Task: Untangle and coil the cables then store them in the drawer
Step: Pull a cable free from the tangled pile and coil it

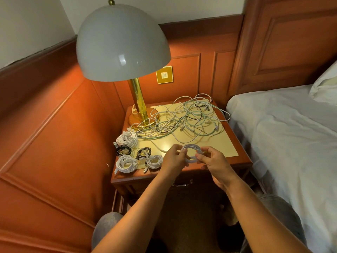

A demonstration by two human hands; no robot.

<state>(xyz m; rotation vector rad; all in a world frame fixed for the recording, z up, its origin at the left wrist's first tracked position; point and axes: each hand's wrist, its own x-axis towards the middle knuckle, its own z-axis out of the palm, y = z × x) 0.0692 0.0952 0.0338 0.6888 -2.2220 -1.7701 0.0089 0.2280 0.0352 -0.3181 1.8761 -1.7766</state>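
I hold a small coil of white cable (191,148) over the front edge of the nightstand (235,162). My left hand (174,158) pinches its left side and my right hand (212,159) pinches its right side. A loose tail of white cable runs from the coil leftward across the top. A tangled heap of white, pale green and black cables (184,119) covers the back of the top. Several finished coils lie at the front left: white ones (127,139) (126,163) (154,161) and black ones (123,149) (143,152). The drawer handle (182,183) shows below my hands; the drawer is shut.
A brass lamp (139,106) with a large white dome shade stands at the back left of the nightstand. A bed with white sheets (284,136) borders the right side. Wood panelled walls close off the left and back. My knees (107,225) are below.
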